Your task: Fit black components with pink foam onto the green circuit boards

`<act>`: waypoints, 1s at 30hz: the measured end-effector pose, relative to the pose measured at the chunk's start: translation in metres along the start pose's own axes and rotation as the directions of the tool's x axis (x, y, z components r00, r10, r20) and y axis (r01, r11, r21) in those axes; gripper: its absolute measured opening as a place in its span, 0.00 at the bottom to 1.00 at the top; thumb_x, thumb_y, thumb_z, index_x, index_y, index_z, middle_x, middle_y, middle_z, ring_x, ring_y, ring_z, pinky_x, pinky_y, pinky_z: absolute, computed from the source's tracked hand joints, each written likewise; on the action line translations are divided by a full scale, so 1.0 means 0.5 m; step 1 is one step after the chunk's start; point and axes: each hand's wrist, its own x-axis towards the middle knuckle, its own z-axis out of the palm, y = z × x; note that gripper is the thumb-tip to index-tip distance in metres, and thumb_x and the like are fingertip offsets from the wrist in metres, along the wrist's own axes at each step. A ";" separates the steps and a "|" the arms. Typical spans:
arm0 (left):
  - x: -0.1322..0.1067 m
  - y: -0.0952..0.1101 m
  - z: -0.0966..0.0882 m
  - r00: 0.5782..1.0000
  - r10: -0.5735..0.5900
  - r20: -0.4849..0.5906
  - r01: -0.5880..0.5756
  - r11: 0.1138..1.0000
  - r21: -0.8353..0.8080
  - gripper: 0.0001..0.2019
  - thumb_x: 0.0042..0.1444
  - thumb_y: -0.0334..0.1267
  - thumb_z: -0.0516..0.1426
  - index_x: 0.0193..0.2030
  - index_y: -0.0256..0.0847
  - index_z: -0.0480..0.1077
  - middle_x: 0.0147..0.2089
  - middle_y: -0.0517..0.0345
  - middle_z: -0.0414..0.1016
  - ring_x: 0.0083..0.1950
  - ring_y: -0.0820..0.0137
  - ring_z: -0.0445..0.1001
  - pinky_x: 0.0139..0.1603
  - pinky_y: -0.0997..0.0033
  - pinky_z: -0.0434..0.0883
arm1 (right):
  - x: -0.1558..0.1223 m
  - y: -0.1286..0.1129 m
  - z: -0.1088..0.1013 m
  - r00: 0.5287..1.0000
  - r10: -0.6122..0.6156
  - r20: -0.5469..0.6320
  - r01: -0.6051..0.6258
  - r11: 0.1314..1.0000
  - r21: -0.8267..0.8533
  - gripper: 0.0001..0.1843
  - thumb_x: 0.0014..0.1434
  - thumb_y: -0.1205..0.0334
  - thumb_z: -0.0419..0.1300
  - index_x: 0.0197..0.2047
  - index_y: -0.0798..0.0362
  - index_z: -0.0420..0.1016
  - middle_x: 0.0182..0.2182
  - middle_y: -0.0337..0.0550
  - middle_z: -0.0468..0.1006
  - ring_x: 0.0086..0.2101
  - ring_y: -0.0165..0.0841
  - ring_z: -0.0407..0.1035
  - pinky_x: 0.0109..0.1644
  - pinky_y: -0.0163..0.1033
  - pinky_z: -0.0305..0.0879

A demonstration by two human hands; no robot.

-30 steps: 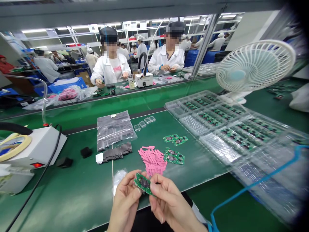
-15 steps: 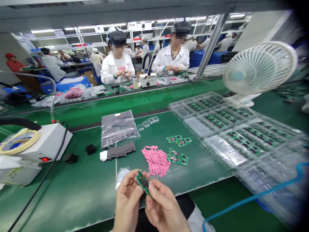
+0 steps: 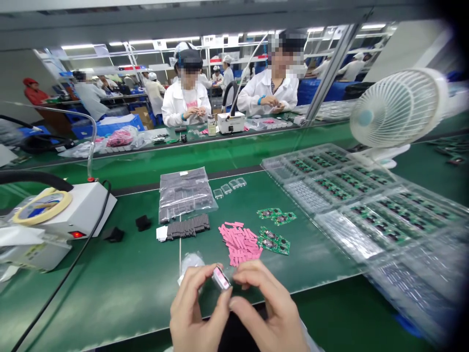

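Observation:
My left hand (image 3: 194, 305) and my right hand (image 3: 267, 303) pinch a small part with a pink face and pale edge (image 3: 221, 277) between their fingertips, above the green bench mat (image 3: 117, 278). Just beyond my left hand lies a clear plastic bag (image 3: 190, 264). A loose pile of pink strips (image 3: 240, 244) sits beyond my fingers. To its right are green circuit boards (image 3: 274, 240) and a further pair of boards (image 3: 275, 216). Further back are a bag of dark strips (image 3: 185, 194), a row of dark strips (image 3: 187, 228) and several small clear caps (image 3: 229, 187).
Stacked clear trays of green boards (image 3: 351, 205) cover the right side, with a white fan (image 3: 397, 107) behind them. A white machine (image 3: 82, 210) with a tape roll stands at left. Two co-workers in white coats work across a glass partition.
The part in my hands has turned, and a pink face now shows where green board showed before. My hands have moved closer together, and the view has shifted slightly.

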 end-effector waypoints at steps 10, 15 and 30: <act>0.024 -0.020 -0.049 0.925 0.037 0.377 -0.055 0.998 0.038 0.12 0.57 0.29 0.63 0.46 0.48 0.81 0.41 0.51 0.78 0.44 0.61 0.78 0.45 0.68 0.75 | 0.012 0.000 -0.025 0.958 -0.153 0.242 0.219 0.937 -0.271 0.06 0.68 0.69 0.56 0.45 0.47 0.68 0.39 0.44 0.77 0.41 0.37 0.72 0.47 0.40 0.70; 0.033 -0.018 -0.050 0.917 -0.021 0.399 0.018 1.000 0.011 0.06 0.57 0.31 0.64 0.38 0.47 0.81 0.36 0.54 0.77 0.40 0.63 0.77 0.41 0.70 0.74 | 0.013 0.004 -0.036 0.940 -0.180 0.290 0.260 0.928 -0.266 0.08 0.68 0.70 0.54 0.45 0.48 0.68 0.38 0.45 0.76 0.41 0.39 0.72 0.49 0.45 0.68; 0.054 -0.019 -0.037 0.911 0.135 0.390 -0.194 0.974 0.117 0.11 0.53 0.26 0.65 0.41 0.46 0.81 0.34 0.55 0.80 0.36 0.65 0.78 0.38 0.71 0.75 | 0.033 0.075 -0.025 0.975 0.035 0.220 -0.085 0.971 0.223 0.05 0.68 0.59 0.58 0.39 0.48 0.73 0.35 0.41 0.74 0.38 0.34 0.70 0.44 0.37 0.69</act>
